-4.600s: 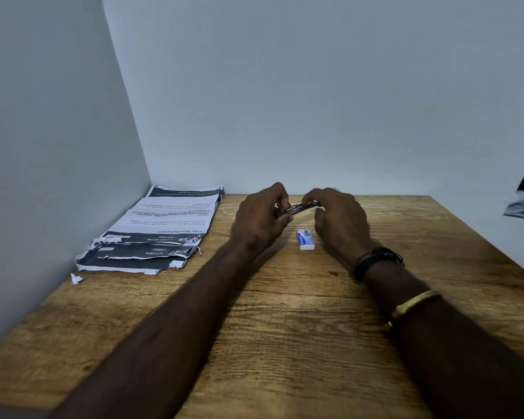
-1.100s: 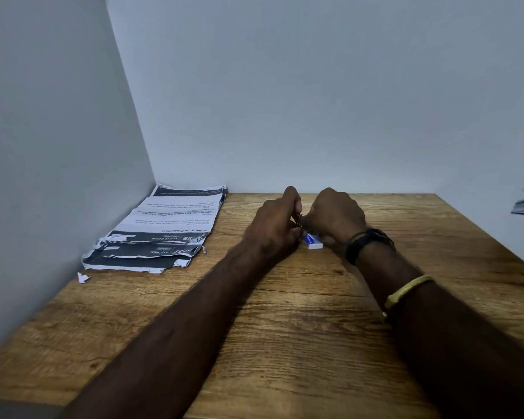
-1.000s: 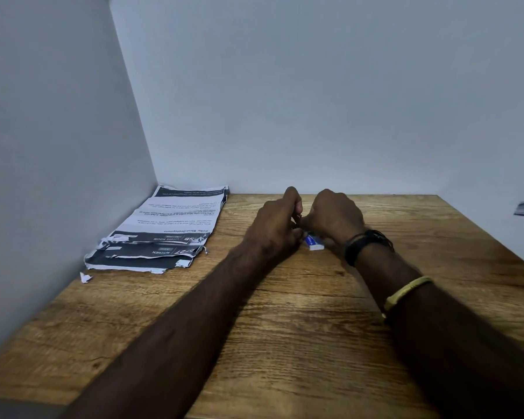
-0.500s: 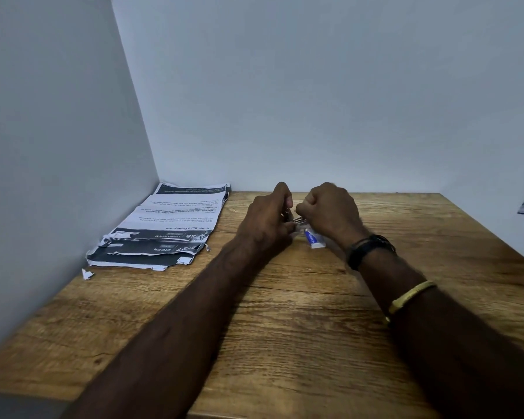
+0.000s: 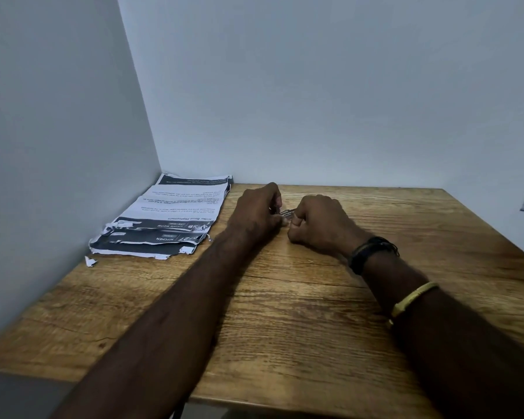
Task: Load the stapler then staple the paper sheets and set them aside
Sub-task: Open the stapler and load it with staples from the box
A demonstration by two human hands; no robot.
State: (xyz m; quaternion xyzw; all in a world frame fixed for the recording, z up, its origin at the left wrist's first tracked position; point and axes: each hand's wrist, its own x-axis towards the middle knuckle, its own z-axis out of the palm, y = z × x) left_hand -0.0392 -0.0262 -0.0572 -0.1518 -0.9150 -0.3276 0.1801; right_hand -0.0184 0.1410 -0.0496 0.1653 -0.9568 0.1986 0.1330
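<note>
Single head-worn wide-angle view, pitched forward and down.

It looks from over the near edge of the wooden table (image 5: 285, 322) toward the corner where the left wall (image 5: 43, 146) meets the back wall (image 5: 315, 86). It sits close, at arm's length: the left hand (image 5: 254, 213) and right hand (image 5: 318, 225) meet at frame centre, with the paper stack (image 5: 176, 216) at 10 o'clock.

Wooden table (image 5: 300, 313) with paper sheets (image 5: 176, 213)
</note>
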